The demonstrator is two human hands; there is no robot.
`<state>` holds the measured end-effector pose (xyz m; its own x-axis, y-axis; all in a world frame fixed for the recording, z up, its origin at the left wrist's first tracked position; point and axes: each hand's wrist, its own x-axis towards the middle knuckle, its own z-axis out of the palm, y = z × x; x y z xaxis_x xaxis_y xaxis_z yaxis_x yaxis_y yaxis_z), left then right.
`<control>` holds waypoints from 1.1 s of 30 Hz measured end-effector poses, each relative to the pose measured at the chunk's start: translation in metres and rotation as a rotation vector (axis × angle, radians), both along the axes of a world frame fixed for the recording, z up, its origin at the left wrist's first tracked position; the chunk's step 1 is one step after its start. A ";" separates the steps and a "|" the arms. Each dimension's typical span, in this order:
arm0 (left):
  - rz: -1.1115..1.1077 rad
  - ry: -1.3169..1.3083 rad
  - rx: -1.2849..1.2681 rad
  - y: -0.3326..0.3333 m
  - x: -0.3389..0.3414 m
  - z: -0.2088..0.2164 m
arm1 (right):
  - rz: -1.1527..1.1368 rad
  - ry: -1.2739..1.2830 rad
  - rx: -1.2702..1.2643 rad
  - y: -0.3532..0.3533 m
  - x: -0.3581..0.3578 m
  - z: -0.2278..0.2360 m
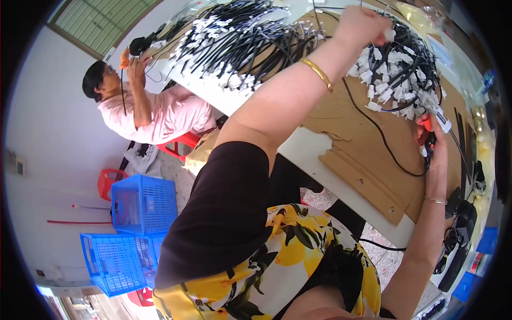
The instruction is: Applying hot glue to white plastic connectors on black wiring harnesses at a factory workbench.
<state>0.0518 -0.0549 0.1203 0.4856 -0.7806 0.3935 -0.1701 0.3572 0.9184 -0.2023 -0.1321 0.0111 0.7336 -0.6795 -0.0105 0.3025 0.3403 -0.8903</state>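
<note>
A white bench (312, 152) is seen running from upper left to lower right of the frame, covered with brown cardboard (368, 138). A bundle of black cables (397, 69) with white connectors is heaped at upper right. The left hand (360, 24) is clenched on the top of that bundle, nearest to it. Below, at right of frame, the right hand (434, 149) is closed around a red-and-black tool (428, 134), its long axis pointing up toward the bundle. Blue crates (144, 205) are noted lower left.
</note>
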 end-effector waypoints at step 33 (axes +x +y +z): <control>-0.054 0.524 0.260 0.035 -0.054 -0.073 | -0.122 -0.191 0.050 -0.003 -0.009 0.003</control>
